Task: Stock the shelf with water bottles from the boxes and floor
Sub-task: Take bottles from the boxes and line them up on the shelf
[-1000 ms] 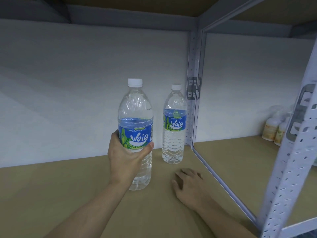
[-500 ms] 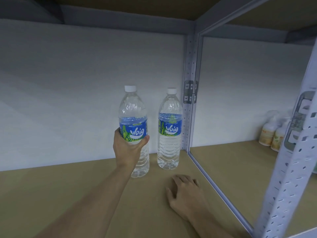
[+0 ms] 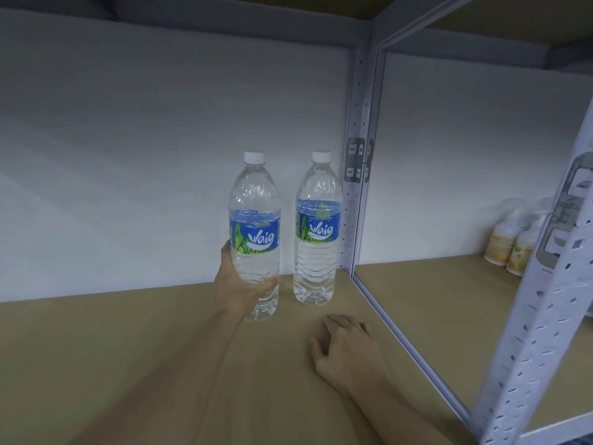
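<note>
The left hand (image 3: 242, 285) is wrapped around the lower body of a water bottle (image 3: 255, 236), thumb across its front, holding it upright on the shelf board (image 3: 128, 348). A 2nd bottle (image 3: 316, 229) stands just beside it to the right, by the rear upright post (image 3: 356, 155). The right hand (image 3: 345, 351) lies flat, palm down, fingers loosely spread, holding nothing. Bare board stretches away to the left.

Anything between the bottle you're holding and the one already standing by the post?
Nothing: in the head view a narrow gap of bare shelf board and back wall separates the held bottle in the left hand from the standing bottle.
</note>
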`<state>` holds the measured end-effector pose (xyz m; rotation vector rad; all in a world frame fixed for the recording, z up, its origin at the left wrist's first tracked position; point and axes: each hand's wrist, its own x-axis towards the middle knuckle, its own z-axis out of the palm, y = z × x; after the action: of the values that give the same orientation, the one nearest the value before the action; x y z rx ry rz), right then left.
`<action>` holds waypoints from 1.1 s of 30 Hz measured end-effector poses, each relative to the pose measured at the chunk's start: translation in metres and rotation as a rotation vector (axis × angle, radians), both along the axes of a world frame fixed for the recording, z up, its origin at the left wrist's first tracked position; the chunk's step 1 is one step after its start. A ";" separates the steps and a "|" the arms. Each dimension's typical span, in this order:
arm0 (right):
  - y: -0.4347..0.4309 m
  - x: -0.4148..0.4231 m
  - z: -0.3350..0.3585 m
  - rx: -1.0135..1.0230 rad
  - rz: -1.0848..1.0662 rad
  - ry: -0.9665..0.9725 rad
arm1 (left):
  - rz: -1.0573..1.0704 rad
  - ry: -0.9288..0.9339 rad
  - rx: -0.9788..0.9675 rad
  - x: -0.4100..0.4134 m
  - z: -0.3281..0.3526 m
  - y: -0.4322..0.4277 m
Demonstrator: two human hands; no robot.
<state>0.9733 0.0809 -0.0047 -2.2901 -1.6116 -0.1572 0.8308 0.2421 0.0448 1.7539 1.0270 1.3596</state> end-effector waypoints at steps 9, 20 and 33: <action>-0.001 0.001 -0.001 0.033 0.004 0.004 | -0.078 0.093 -0.031 -0.004 0.009 0.018; -0.001 -0.001 0.000 0.061 -0.001 0.010 | -0.116 0.140 -0.074 -0.008 0.011 0.024; -0.001 -0.001 0.000 0.047 -0.009 0.002 | -0.128 0.145 -0.123 -0.008 0.012 0.017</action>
<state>0.9726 0.0801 -0.0050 -2.2620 -1.5795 -0.1937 0.8228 0.2596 0.0568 1.8136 1.0340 1.0809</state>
